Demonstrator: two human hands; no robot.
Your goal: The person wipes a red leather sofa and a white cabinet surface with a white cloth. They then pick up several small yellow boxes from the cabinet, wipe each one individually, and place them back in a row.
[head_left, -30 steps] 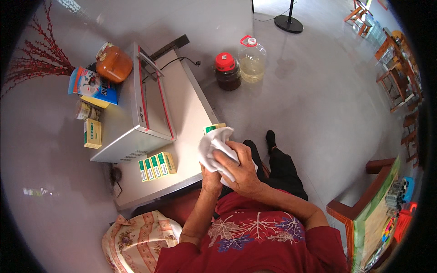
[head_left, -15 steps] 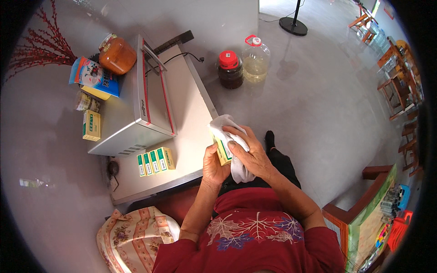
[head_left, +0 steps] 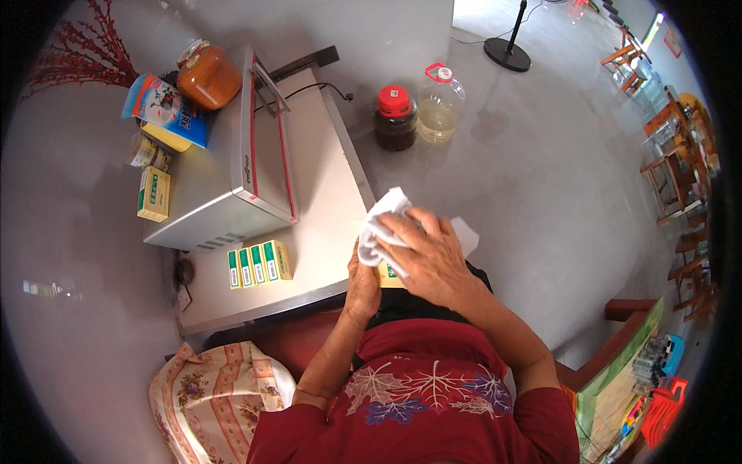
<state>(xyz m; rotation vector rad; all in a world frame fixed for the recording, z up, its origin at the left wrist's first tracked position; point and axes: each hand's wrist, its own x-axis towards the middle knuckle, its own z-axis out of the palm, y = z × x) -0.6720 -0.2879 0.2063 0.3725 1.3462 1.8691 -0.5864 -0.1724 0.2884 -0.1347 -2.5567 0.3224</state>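
A yellow and green box (head_left: 391,277) is in my left hand (head_left: 362,280), whose fingers wrap its left side. Over its upper part my right hand (head_left: 433,259) presses a white cloth (head_left: 386,213), bunched between the fingers, with one end sticking out at the right. Cloth and right hand hide most of the box. To the left, several matching small boxes (head_left: 259,264) stand in a row on the white tabletop (head_left: 313,267). Both hands are above the table's right edge, in front of my body.
A silver countertop oven (head_left: 209,201) occupies the table, carrying an orange-filled jar (head_left: 209,76), a blue packet (head_left: 166,112) and another yellow box (head_left: 154,193). On the floor beyond are a red-lidded dark jar (head_left: 395,120) and a clear jug (head_left: 439,112). A flowered cloth (head_left: 220,402) lies at lower left.
My right hand has slid the cloth across the box, now covering more of it. The cloth's lower hanging end has swung up to the right. The view has shifted slightly.
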